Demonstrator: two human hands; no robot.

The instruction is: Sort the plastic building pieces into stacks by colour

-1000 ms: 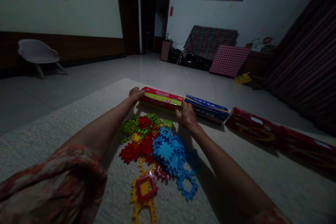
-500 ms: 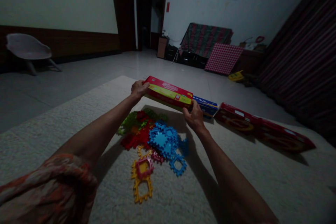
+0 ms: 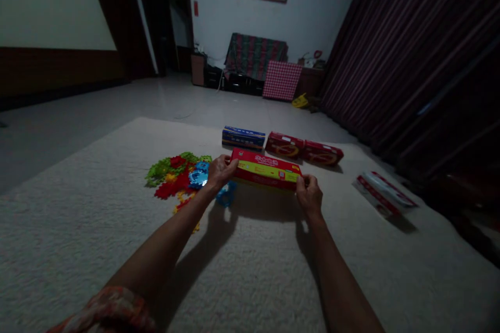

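A long red and yellow box (image 3: 266,169) is held up above the pale mat, its shadow falling on the mat below. My left hand (image 3: 221,170) grips its left end, and my right hand (image 3: 310,193) grips the right end; both are closed on it. To the left, partly behind my left hand and forearm, lies a pile of plastic interlocking pieces: green ones (image 3: 166,170), red ones (image 3: 177,186) and blue ones (image 3: 198,177), with some yellow. Just beyond the held box stands a blue box (image 3: 242,138).
Two dark red boxes (image 3: 284,145) (image 3: 322,153) stand in line right of the blue one. A white and red box (image 3: 385,195) lies farther right on the mat (image 3: 250,270). Dark curtains (image 3: 371,62) hang along the right side. A checked cloth (image 3: 282,80) is at the far wall.
My hands have carried the red and yellow box rightward, away from over the plastic pieces. The view has turned right, bringing the white and red box into sight.
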